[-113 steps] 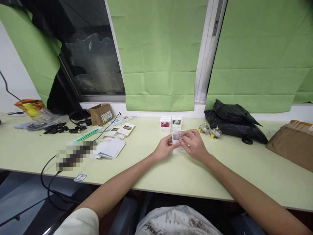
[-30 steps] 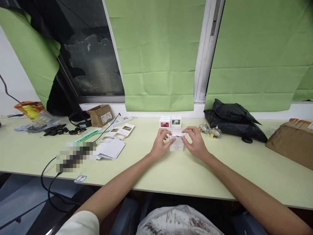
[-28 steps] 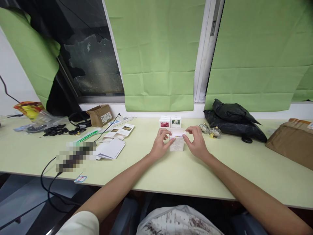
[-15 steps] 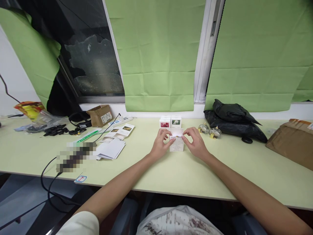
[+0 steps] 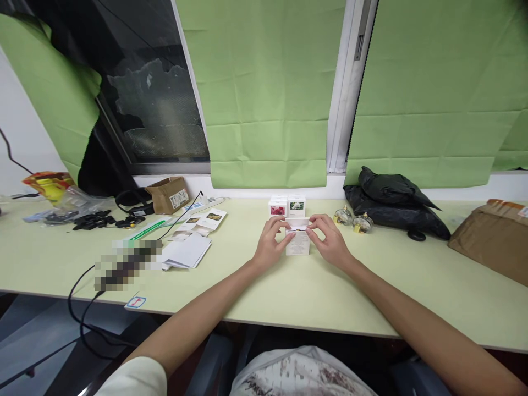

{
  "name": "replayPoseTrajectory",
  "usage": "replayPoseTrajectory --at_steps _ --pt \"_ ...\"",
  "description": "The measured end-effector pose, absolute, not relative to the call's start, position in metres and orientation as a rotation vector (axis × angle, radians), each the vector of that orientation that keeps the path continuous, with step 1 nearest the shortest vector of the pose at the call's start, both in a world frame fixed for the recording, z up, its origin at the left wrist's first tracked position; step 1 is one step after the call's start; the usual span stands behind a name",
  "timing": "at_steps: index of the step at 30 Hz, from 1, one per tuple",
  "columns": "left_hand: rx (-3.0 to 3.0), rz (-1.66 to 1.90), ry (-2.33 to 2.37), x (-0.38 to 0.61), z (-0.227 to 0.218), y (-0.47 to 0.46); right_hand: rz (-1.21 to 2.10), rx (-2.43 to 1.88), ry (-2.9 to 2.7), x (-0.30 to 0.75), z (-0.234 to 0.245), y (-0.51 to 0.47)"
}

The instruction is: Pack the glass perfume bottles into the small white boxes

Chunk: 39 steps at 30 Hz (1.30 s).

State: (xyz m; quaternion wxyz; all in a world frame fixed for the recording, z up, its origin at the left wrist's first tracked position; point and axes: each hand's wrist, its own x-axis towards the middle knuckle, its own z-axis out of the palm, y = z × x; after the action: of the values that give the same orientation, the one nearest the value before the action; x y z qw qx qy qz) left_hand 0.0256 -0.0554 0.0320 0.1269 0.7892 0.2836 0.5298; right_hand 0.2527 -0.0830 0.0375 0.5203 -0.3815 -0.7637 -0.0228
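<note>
You have two hands, one left hand (image 5: 270, 242) and one right hand (image 5: 329, 241), at one white box (image 5: 297, 247). Beyond it you can count two flower-picture boxes (image 5: 278, 209) (image 5: 296, 207). There are two glass bottles (image 5: 342, 216) (image 5: 363, 223), two black bags (image 5: 394, 188) (image 5: 383, 209), one black disc (image 5: 416, 235), one small brown carton (image 5: 165, 198), one large brown package (image 5: 489, 236) and three green curtains (image 5: 53, 102) (image 5: 268, 93) (image 5: 437, 93). The folded cards (image 5: 187, 252) on your left overlap too much to count.

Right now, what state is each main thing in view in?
white box: upright, top open
left hand: touching white box
right hand: touching white box
flower-print boxes: standing, apparently closed
small brown carton: flaps open
white cards: lying overlapped
glass bottles: side by side
black bags: crumpled, piled
</note>
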Motion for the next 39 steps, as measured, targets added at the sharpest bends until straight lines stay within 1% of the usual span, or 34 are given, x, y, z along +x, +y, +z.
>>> replayPoseTrajectory --at_steps 10,17,24,39 --pt "2.228 1.560 0.796 0.0254 0.0339 -0.0574 -0.088 -0.870 -1.758 0.2526 0.0441 -0.0846" --pt "2.109 1.599 0.781 0.0271 0.0328 -0.0598 0.036 -0.891 -1.685 0.2516 0.0398 -0.0849" --pt "2.229 1.566 0.781 0.0258 0.0359 -0.0597 -0.049 -0.882 -1.825 0.2521 0.0403 -0.0844" --pt "2.310 1.574 0.719 0.0249 0.0365 -0.0585 -0.012 -0.858 -1.838 0.2510 0.0409 -0.0860"
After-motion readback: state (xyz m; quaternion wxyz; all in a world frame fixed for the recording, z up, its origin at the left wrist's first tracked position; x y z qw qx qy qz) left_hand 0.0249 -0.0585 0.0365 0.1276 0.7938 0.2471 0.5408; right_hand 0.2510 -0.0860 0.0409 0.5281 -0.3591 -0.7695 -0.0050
